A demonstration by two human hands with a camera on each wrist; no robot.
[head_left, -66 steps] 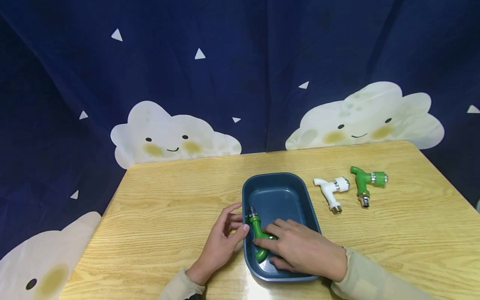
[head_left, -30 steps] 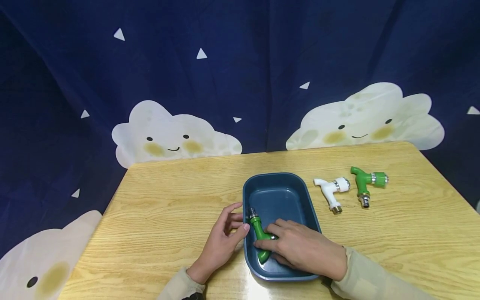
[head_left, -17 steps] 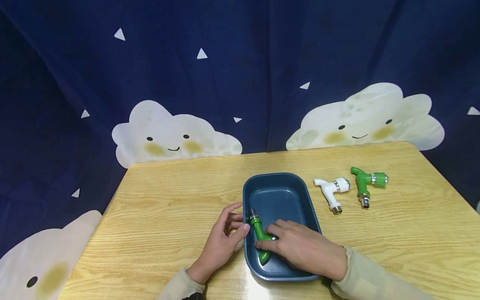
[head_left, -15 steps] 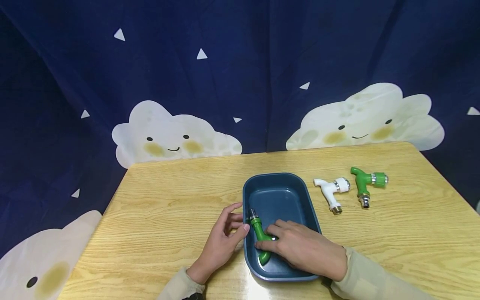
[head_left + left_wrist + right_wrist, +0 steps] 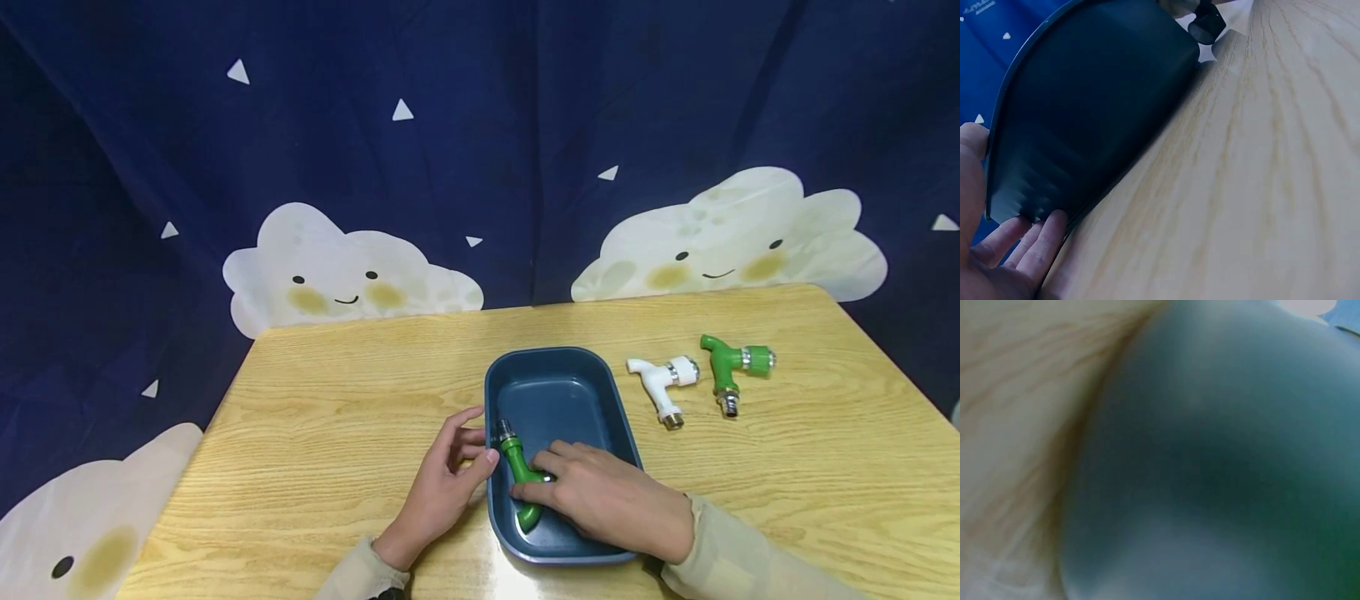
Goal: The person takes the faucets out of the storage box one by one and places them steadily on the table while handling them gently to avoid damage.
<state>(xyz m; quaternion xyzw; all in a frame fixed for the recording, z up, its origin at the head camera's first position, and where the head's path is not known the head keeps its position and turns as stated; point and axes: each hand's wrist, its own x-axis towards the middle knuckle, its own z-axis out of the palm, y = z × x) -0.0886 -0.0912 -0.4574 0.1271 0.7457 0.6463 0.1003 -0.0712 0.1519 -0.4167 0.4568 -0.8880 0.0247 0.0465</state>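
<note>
Inside a dark blue plastic tray [image 5: 551,400] a green tap [image 5: 517,460] with a metal threaded end lies along the left wall, its spout towards me. My right hand [image 5: 592,496] reaches over the tray's near right side and holds this tap around its handle, which the fingers mostly hide. My left hand [image 5: 442,479] holds the tray's left wall, thumb at the rim and fingers against the outside. In the left wrist view the left hand's fingertips [image 5: 1054,228] touch the tray's outer wall [image 5: 1085,119]. The right wrist view shows just the blurred tray wall [image 5: 1210,462].
To the right of the tray a white tap [image 5: 660,385] lies on the wooden table [image 5: 360,400]. Beyond it lies another green tap [image 5: 726,367] with a ribbed green handle. A dark blue cloud-patterned curtain [image 5: 525,150] hangs behind the table's far edge.
The green tap in the tray has shifted slightly towards me and to the right under my right hand. My left hand and the tray have stayed in place.
</note>
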